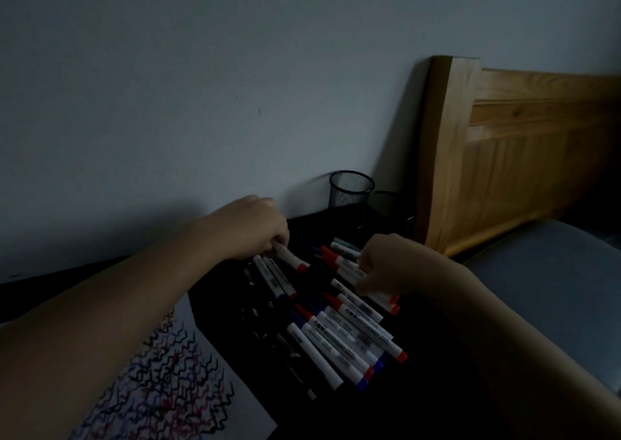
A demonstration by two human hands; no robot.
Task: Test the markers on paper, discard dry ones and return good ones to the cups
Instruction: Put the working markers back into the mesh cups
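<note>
Seemingly smooth cylindrical markers [339,335] under hands [252,228].

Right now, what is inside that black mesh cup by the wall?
Nothing shows inside the black mesh cup: through its upper mesh only pale wall appears, and no marker sticks out above the rim. Its lower part is too dark to see. The markers lie on the dark table.

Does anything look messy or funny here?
Yes. The markers lie in a loose heap on the dark table, pointing different ways, while the mesh cups behind look empty. The paper is covered in squiggles. The room is very dim.
</note>
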